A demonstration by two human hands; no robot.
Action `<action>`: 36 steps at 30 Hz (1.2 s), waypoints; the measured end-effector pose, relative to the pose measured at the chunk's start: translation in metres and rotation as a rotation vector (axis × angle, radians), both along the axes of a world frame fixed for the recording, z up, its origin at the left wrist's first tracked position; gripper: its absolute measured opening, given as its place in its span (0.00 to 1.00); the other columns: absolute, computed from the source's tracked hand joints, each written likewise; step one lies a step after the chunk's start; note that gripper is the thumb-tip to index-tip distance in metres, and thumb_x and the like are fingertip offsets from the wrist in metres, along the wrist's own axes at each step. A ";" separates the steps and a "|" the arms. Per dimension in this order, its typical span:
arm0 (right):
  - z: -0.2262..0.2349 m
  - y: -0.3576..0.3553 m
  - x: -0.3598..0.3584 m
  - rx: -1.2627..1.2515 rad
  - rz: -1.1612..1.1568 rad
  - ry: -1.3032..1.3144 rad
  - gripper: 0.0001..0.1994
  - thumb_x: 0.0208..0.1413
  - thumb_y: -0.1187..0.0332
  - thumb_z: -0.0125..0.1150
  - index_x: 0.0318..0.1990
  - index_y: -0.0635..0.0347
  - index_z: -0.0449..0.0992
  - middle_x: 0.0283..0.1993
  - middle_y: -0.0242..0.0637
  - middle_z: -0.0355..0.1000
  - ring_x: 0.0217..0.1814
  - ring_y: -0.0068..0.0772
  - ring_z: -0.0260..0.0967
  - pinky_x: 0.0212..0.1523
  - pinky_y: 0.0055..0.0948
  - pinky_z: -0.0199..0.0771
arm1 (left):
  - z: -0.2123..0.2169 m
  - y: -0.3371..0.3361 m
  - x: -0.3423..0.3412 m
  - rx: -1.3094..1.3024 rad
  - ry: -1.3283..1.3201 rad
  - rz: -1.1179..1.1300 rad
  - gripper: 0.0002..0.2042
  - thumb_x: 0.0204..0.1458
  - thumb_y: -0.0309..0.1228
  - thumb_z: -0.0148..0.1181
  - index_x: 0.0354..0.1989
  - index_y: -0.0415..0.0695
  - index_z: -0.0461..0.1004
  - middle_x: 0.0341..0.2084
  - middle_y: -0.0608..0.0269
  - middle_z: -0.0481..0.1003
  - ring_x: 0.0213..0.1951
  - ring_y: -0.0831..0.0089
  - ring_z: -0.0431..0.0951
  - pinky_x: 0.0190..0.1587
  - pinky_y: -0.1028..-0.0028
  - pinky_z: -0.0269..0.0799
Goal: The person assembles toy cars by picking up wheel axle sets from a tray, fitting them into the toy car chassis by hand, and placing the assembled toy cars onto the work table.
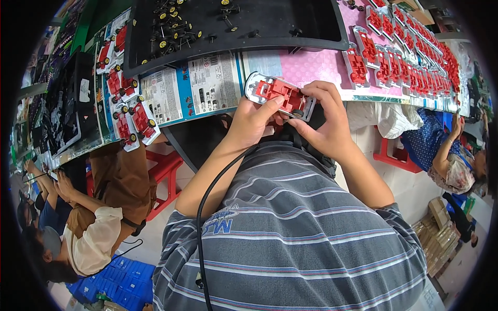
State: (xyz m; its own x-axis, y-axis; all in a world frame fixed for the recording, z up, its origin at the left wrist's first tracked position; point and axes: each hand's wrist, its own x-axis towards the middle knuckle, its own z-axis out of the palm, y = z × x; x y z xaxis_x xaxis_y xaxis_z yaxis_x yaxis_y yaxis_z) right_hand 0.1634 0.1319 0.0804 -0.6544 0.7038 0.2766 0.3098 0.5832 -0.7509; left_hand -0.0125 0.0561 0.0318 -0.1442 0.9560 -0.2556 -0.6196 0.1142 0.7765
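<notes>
I have both hands on one toy car chassis (pixel 280 95), a red piece seated on a grey-white base, held at the near edge of the counter (pixel 311 70) just in front of my chest. My left hand (pixel 252 122) grips it from below and the left, thumb laid across its underside toward the middle. My right hand (pixel 324 116) is clamped on its right end, fingers curled over the top and pressing near a small black wheel there. The two hands sit close together, nearly touching under the piece.

Beyond it lies a black tray (pixel 290 23) scattered with small black and yellow wheel-and-axle parts (pixel 171 26). To the right, a long row of red chassis pieces (pixel 410 57) runs along a pink mat (pixel 316 65). To the left, a few more red cars with wheels (pixel 129 111) rest on printed cardboard sheets (pixel 207 85). Other people sit at either side, one in a brown top (pixel 122 181) on my left.
</notes>
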 end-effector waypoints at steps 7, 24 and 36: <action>0.000 -0.001 -0.003 0.012 -0.014 0.014 0.30 0.41 0.70 0.78 0.53 0.63 0.72 0.51 0.47 0.71 0.53 0.48 0.71 0.53 0.38 0.72 | 0.007 -0.005 -0.007 0.043 0.072 -0.010 0.11 0.61 0.34 0.60 0.44 0.38 0.75 0.30 0.63 0.79 0.27 0.80 0.77 0.31 0.79 0.73; 0.023 0.014 -0.059 0.029 0.114 -0.130 0.29 0.37 0.64 0.80 0.48 0.66 0.75 0.44 0.46 0.74 0.46 0.50 0.72 0.49 0.39 0.73 | -0.005 -0.011 0.002 -0.058 0.215 0.001 0.13 0.58 0.19 0.57 0.51 0.36 0.71 0.37 0.61 0.78 0.31 0.76 0.79 0.31 0.77 0.77; 0.056 0.096 -0.068 0.382 -0.005 -0.077 0.13 0.50 0.69 0.73 0.43 0.62 0.80 0.38 0.37 0.77 0.36 0.30 0.75 0.38 0.28 0.75 | -0.011 -0.018 -0.018 -0.028 0.166 -0.098 0.08 0.61 0.31 0.61 0.41 0.37 0.76 0.26 0.63 0.79 0.26 0.78 0.78 0.28 0.79 0.74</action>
State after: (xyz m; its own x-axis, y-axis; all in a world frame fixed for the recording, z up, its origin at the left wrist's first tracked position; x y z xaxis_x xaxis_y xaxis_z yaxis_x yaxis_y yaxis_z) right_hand 0.0949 0.2278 0.1368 -0.6801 0.5632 0.4694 0.3608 0.8144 -0.4544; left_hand -0.0304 0.0378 0.0212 -0.0935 0.9603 -0.2630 -0.4683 0.1907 0.8628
